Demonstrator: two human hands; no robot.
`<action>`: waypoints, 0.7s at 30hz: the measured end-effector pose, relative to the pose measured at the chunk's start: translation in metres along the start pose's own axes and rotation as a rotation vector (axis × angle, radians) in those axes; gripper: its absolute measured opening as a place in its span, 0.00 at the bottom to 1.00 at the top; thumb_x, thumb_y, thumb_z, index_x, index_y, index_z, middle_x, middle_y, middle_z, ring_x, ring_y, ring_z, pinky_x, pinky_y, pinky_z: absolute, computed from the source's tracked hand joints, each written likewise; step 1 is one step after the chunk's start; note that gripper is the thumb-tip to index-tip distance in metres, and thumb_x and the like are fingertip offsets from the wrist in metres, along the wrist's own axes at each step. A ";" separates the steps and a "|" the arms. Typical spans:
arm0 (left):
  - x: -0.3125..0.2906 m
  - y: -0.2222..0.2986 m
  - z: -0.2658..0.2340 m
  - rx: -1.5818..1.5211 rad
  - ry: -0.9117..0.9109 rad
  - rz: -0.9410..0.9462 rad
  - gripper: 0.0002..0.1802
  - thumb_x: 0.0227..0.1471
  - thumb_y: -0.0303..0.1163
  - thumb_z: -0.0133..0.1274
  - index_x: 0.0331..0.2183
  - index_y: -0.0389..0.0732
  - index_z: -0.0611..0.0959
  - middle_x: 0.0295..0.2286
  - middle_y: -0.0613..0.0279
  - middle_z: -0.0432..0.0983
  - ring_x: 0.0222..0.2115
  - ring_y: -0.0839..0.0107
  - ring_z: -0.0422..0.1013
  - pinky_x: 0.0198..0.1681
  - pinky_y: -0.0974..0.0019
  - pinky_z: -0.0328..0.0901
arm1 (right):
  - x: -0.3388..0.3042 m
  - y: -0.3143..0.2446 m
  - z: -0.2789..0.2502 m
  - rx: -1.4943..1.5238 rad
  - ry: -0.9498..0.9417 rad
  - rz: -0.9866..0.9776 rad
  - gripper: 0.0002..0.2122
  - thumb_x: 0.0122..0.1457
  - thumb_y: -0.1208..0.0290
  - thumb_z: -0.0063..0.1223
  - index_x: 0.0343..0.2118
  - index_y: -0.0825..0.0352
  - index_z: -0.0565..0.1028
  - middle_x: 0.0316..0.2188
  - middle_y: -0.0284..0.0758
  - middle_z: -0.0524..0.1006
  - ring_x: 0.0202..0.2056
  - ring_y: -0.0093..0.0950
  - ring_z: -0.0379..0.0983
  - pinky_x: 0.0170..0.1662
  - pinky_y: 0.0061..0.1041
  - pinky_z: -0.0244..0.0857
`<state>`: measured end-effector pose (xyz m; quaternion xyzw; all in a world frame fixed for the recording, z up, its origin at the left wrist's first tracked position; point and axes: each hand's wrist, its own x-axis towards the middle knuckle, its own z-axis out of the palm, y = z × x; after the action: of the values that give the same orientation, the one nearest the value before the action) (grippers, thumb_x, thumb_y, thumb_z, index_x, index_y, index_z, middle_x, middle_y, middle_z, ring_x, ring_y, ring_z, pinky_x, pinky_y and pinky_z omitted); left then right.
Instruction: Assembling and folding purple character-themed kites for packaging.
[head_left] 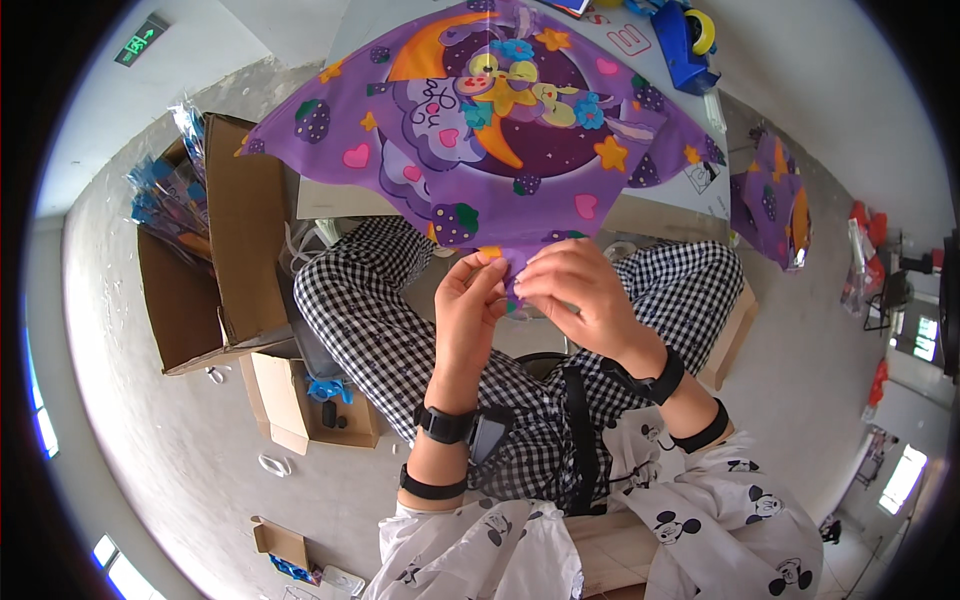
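Observation:
A purple kite (545, 205) printed with rabbits, a yellow moon, stars, hearts and berries lies spread over the table in front of me. Its near end hangs over the table edge above my lap. My left hand (470, 290) pinches this narrow near end between thumb and fingers. Close beside it, my right hand (580, 290) has its fingers bent and brought together on the same purple end. Whatever small part may sit between the fingertips is hidden.
The pale table (325, 200) carries a blue tape dispenser (685, 55) at the far right. Another purple printed piece (770, 200) hangs beyond the right edge. At my left stand a tall cardboard box (245, 240) with wrapped packs and a smaller open box (280, 400) on the floor.

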<state>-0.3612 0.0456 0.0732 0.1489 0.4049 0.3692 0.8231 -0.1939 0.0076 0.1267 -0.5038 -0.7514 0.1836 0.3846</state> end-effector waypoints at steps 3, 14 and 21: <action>-0.024 0.018 0.029 0.020 0.063 -0.015 0.10 0.60 0.34 0.52 0.38 0.37 0.74 0.25 0.67 0.75 0.27 0.75 0.76 0.28 0.75 0.72 | 0.003 -0.001 0.002 0.049 0.145 0.108 0.08 0.48 0.79 0.61 0.31 0.62 0.76 0.27 0.29 0.77 0.32 0.30 0.72 0.36 0.30 0.61; -0.043 0.012 0.043 0.295 -0.007 0.359 0.10 0.49 0.21 0.62 0.34 0.33 0.77 0.32 0.63 0.76 0.34 0.77 0.74 0.34 0.75 0.72 | 0.006 -0.009 -0.001 -0.013 0.165 0.088 0.10 0.45 0.80 0.62 0.31 0.62 0.77 0.28 0.29 0.77 0.30 0.29 0.71 0.36 0.28 0.60; -0.042 0.012 0.047 0.359 -0.003 0.483 0.11 0.49 0.20 0.62 0.34 0.31 0.77 0.32 0.62 0.75 0.34 0.78 0.73 0.36 0.76 0.72 | 0.009 -0.015 -0.005 0.039 0.186 0.123 0.11 0.43 0.80 0.63 0.32 0.62 0.78 0.28 0.28 0.77 0.30 0.28 0.71 0.37 0.28 0.61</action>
<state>-0.3472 0.0255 0.1331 0.3844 0.4153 0.4765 0.6728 -0.2011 0.0093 0.1431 -0.5563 -0.6764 0.1739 0.4503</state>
